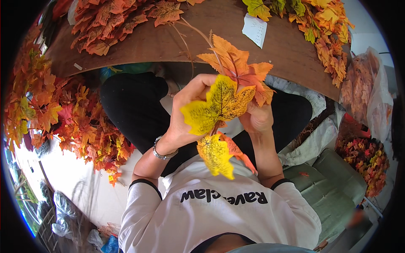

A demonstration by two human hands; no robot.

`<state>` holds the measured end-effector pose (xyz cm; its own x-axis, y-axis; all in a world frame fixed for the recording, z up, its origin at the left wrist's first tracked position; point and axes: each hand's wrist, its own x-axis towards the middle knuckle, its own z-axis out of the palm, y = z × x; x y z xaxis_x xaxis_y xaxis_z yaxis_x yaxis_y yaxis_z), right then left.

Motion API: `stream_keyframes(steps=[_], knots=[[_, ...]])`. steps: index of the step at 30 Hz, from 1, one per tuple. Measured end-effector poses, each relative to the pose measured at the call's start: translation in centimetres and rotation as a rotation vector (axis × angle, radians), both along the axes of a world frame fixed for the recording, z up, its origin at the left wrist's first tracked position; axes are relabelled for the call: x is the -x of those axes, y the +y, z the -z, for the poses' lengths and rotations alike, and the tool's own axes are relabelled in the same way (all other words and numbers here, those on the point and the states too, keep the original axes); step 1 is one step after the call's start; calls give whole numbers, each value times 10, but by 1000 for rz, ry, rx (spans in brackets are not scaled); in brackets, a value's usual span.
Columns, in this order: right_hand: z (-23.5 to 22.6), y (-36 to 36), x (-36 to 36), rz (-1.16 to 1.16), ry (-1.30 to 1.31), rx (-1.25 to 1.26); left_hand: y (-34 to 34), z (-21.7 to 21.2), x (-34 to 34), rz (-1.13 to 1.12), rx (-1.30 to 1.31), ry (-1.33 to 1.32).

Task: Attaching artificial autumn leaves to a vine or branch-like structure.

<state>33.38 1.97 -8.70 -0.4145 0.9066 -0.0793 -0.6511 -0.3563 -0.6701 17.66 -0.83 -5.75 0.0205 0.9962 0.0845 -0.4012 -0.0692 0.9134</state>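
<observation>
Curling inward about a leafy stem (198, 31), the left hand (182, 96) and right hand (259, 119) appear to pinch it at mid-view, though a yellow leaf (219, 101) hides their fingertips and any joint, so I cannot tell what each grips. Orange leaves (231, 60) stand off toward 1 o'clock and a lower yellow leaf (214, 157) hangs at 6; attaching or arranging leaves seems the step, the next move likely calling for a steadied stem. Farther out, toward 11 o'clock, the view cuts off a reddish leaf pile (102, 22).
</observation>
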Motion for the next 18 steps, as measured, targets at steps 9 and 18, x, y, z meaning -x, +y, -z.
stream_keyframes(steps=[9, 18], knots=[[15, 1, -22, -160, 96, 58, -5, 29, 10, -46, -194, 140], [3, -4, -14, -65, -335, -361, 9, 16, 6, 75, -263, 15]])
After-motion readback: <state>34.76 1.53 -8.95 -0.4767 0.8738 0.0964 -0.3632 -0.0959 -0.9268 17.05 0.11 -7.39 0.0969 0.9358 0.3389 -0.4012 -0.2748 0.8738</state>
